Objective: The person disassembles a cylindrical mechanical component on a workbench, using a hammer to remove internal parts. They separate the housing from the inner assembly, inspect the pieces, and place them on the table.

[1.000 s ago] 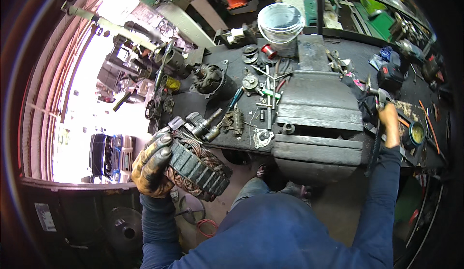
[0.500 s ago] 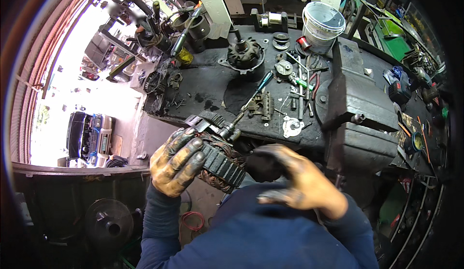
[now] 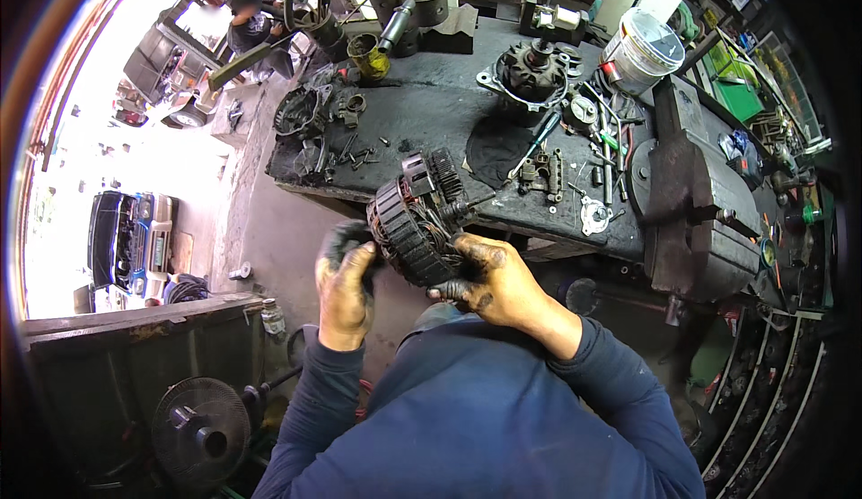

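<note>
An alternator stator (image 3: 397,227), a dark ribbed ring with copper windings and a rectifier piece (image 3: 433,176) on its far side, is held tilted in front of the bench's near edge. My right hand (image 3: 489,279) grips its right lower rim, thumb on top and fingers beneath. Close by the stator's left side is my left hand (image 3: 344,288), fingers curved and apart from the thumb; part of them is in shadow. Both hands are smeared with black grease. On the bench beyond stands the alternator's housing with its finned rotor (image 3: 532,75).
Near the rotor lie a screwdriver (image 3: 539,140), a metal bracket (image 3: 541,174), a flat plate (image 3: 593,215) and several wrenches. A large vise (image 3: 705,221) stands at the right, a white bucket (image 3: 642,50) behind. A fan (image 3: 199,432) is lower left. Another person (image 3: 251,32) is at far left.
My right hand has closed on the stator, and my left hand has come off its face to its left side. The stator has turned more upright. The whole view has shifted.
</note>
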Demonstrator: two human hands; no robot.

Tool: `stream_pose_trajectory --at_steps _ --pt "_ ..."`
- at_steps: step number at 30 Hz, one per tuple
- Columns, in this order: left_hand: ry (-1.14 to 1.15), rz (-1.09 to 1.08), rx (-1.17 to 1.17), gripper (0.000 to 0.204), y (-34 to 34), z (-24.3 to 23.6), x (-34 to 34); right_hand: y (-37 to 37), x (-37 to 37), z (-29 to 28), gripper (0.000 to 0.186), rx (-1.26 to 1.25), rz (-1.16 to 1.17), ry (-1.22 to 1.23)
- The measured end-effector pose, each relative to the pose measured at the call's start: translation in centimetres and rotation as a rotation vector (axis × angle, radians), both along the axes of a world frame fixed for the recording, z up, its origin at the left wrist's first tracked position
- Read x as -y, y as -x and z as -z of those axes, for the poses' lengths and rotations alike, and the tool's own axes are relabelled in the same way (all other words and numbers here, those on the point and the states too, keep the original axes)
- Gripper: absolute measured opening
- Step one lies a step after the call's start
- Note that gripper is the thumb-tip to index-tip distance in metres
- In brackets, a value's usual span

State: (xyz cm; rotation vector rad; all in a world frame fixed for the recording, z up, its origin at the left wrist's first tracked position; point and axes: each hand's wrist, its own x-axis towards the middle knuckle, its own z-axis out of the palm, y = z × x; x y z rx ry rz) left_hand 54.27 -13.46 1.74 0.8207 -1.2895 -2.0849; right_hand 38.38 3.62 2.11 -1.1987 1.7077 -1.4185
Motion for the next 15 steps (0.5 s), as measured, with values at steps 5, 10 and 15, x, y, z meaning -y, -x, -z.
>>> stream_pose_trajectory --at_steps 5,10,15 --pt "-0.611 0.192 -0.367 0.04 2.5 1.3 0.7 1.7 2.3 2.6 0.047 -0.247 -0.021 0.019" --pt "-0.361 0.109 -0.159 0.037 6.2 1.6 2.2 3.6 6.1 5.0 0.048 -0.145 -0.07 0.057" --pt "-0.135 0.062 0.012 0.03 7.9 2.0 4.6 8.8 7.0 4.5 0.031 -0.05 -0.018 -0.075"
